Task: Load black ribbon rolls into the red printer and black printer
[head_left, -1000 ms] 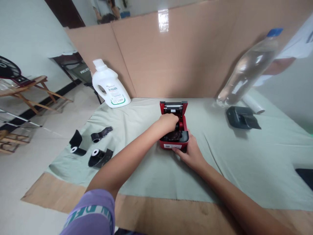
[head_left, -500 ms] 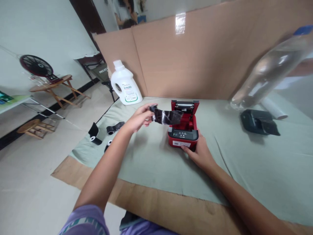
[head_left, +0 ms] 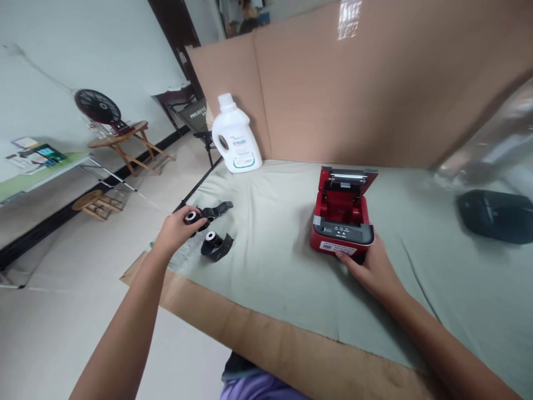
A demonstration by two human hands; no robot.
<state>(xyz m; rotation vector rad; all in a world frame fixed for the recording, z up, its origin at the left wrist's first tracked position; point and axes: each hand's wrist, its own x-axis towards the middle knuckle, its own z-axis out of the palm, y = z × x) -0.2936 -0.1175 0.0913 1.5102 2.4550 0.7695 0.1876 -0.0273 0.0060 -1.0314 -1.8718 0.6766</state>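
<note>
plainly, the left hand [head_left: 177,226] grasps a black-wound roll [head_left: 190,217], fingers and thumb round its white core; whether the roll touches the cloth [head_left: 275,266] cannot be told. just beyond those fingers lies a black curled strip [head_left: 220,209], and to their right, nearer the wearer, a second roll [head_left: 216,251] with a loose tail. the right hand [head_left: 377,269] grips the near right corner of a red label printer [head_left: 316,239], thumb on its front. ahead of that thumb, the lid [head_left: 348,179] stands raised over a bay [head_left: 339,204] showing bare red walls and fittings. beyond the left hand, a white handled jug [head_left: 239,144] hides its contents; far right of the right hand, a clear bottle [head_left: 491,139] is too blurred to read.
</note>
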